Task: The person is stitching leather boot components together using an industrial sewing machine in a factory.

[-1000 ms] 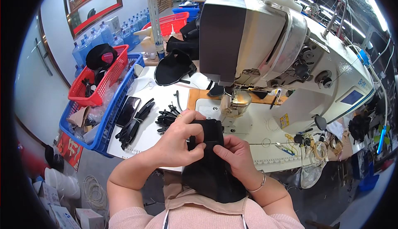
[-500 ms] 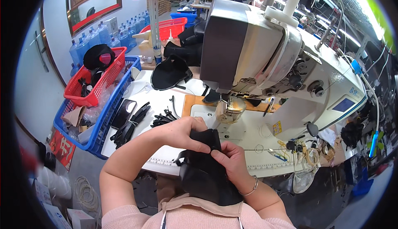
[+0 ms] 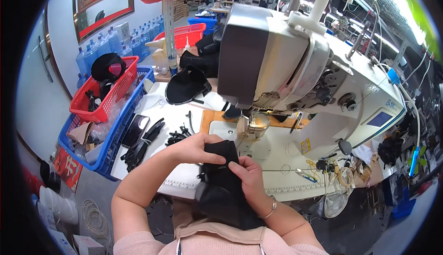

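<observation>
A black shaped fabric piece (image 3: 226, 195), perhaps a padded brace or shoe upper, hangs between my hands in front of my lap. My left hand (image 3: 198, 150) grips its upper part, thumb pressed on the face and fingers hidden behind. On the other side my right hand (image 3: 249, 175) pinches the right edge, its thumb close to the left thumb. Just beyond the piece stands the white sewing machine (image 3: 281, 61), its metal bed arm (image 3: 253, 126) not touching the fabric.
Bundled black straps (image 3: 143, 145) and a phone (image 3: 134, 130) lie on the white table, left. A blue basket (image 3: 104, 156) bears a red basket (image 3: 122, 82). More black pieces (image 3: 187, 86) lie behind. At right are snips (image 3: 306, 175) and a tape roll (image 3: 345, 173).
The upper part of the black piece has turned flatter toward me, and both hands have shifted slightly left with it. My thumbs stay close together. The whole view has moved a little.
</observation>
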A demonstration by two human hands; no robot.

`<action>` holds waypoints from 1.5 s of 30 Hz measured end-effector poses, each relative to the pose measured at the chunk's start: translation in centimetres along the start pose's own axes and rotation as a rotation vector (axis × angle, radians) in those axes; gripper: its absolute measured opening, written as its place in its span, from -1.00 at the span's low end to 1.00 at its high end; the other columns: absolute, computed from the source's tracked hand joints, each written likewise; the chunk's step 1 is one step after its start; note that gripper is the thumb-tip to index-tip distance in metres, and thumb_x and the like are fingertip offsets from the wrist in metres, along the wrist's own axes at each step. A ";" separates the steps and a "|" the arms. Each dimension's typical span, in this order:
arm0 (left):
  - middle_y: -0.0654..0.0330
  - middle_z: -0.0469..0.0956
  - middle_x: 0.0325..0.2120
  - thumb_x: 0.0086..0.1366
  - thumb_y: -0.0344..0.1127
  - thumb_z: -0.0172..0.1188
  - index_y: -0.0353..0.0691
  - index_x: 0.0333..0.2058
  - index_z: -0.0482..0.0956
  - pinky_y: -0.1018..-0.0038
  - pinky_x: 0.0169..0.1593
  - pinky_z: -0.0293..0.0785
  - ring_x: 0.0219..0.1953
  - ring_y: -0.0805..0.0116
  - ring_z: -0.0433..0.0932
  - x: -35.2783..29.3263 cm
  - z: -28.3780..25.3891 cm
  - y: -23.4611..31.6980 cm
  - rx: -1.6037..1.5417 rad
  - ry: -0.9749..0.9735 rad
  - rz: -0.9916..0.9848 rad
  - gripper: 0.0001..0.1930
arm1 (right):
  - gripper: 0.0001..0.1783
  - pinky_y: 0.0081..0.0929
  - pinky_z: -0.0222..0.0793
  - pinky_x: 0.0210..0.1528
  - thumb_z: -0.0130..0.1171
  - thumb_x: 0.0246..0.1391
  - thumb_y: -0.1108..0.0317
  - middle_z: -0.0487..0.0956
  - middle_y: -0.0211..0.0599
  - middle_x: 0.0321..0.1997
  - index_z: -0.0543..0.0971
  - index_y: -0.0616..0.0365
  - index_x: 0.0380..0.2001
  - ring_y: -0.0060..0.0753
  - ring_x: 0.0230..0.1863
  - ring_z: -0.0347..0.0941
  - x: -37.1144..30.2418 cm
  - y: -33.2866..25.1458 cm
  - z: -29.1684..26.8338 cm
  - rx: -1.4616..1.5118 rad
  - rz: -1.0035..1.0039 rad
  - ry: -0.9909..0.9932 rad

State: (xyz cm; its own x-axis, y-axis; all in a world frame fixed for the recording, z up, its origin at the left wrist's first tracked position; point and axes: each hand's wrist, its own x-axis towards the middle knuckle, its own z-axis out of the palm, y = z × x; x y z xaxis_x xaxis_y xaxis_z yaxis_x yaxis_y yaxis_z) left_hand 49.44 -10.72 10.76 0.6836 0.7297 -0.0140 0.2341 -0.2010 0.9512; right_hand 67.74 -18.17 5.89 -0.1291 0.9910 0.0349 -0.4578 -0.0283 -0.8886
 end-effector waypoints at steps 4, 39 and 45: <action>0.20 0.56 -0.46 -0.09 -0.33 0.29 -0.36 -0.34 0.55 0.57 -0.25 0.42 -0.41 0.45 0.51 2.2 -0.4 -1.2 -0.438 0.093 -0.212 -0.69 | -0.85 -0.76 0.31 -0.36 0.14 0.08 0.32 0.53 -0.48 -0.45 0.52 0.19 -0.40 -0.73 -0.45 0.39 3.0 0.0 0.0 0.021 0.090 0.055; 0.20 0.39 -0.01 -0.22 -0.42 0.47 -0.16 0.08 0.35 0.36 0.11 0.30 0.04 0.32 0.34 13.1 -4.3 -0.9 -0.431 -0.121 0.067 -0.22 | -0.77 -0.74 0.31 -0.30 0.14 0.10 0.28 0.54 -0.44 -0.39 0.53 0.25 -0.30 -0.71 -0.40 0.39 5.1 -2.4 -3.9 0.005 0.082 0.103; 0.19 0.40 -0.02 -0.21 -0.43 0.46 -0.17 0.07 0.35 0.39 0.05 0.36 0.01 0.35 0.36 13.0 -4.0 -1.3 -0.396 -0.113 0.125 -0.23 | -0.78 -0.73 0.33 -0.30 0.14 0.10 0.30 0.55 -0.42 -0.38 0.52 0.26 -0.29 -0.71 -0.40 0.40 4.9 -2.3 -3.8 0.018 0.067 0.095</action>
State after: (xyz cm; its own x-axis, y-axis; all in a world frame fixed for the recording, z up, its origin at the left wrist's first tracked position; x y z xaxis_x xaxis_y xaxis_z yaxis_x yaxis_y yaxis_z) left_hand 55.22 1.66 10.62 0.7662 0.6353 0.0963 -0.1240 -0.0007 0.9923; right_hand 71.55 -12.78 6.38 -0.0764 0.9947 -0.0682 -0.4672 -0.0961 -0.8789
